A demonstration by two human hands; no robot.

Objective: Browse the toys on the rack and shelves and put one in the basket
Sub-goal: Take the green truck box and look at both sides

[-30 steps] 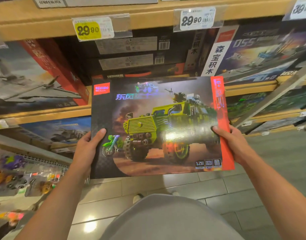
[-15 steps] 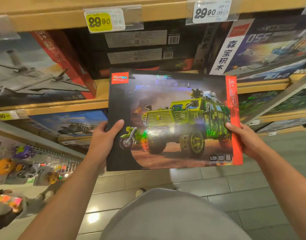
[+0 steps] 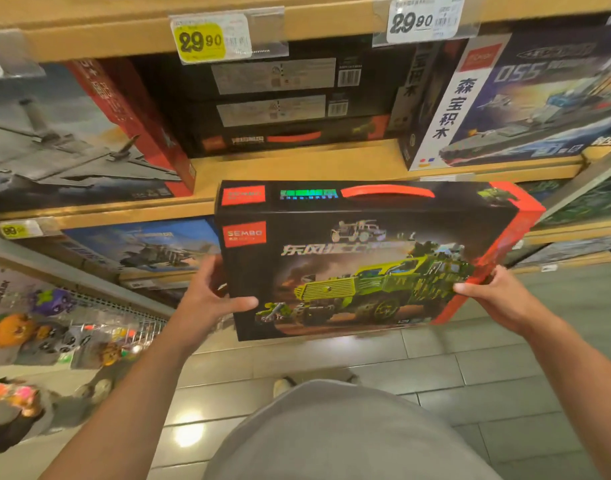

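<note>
I hold a large black toy box (image 3: 362, 258) with a green armoured truck printed on its front and a red handle on its top edge. My left hand (image 3: 210, 299) grips its left side, thumb across the front. On the box's red right edge sits my right hand (image 3: 494, 296). The box is tilted so its top face shows, and it hangs in front of the wooden shelf (image 3: 297, 168). No basket is in view.
A stack of similar dark boxes (image 3: 279, 105) lies on the shelf behind. A warship box (image 3: 525, 98) stands to the right, a grey aircraft box (image 3: 65, 133) to the left. Small packaged toys (image 3: 47, 327) hang on a wire rack at lower left. Tiled floor lies below.
The box has tipped away from me so its top edge with the red handle now shows, and it sits closer to the shelf. Both hands stay on its sides.
</note>
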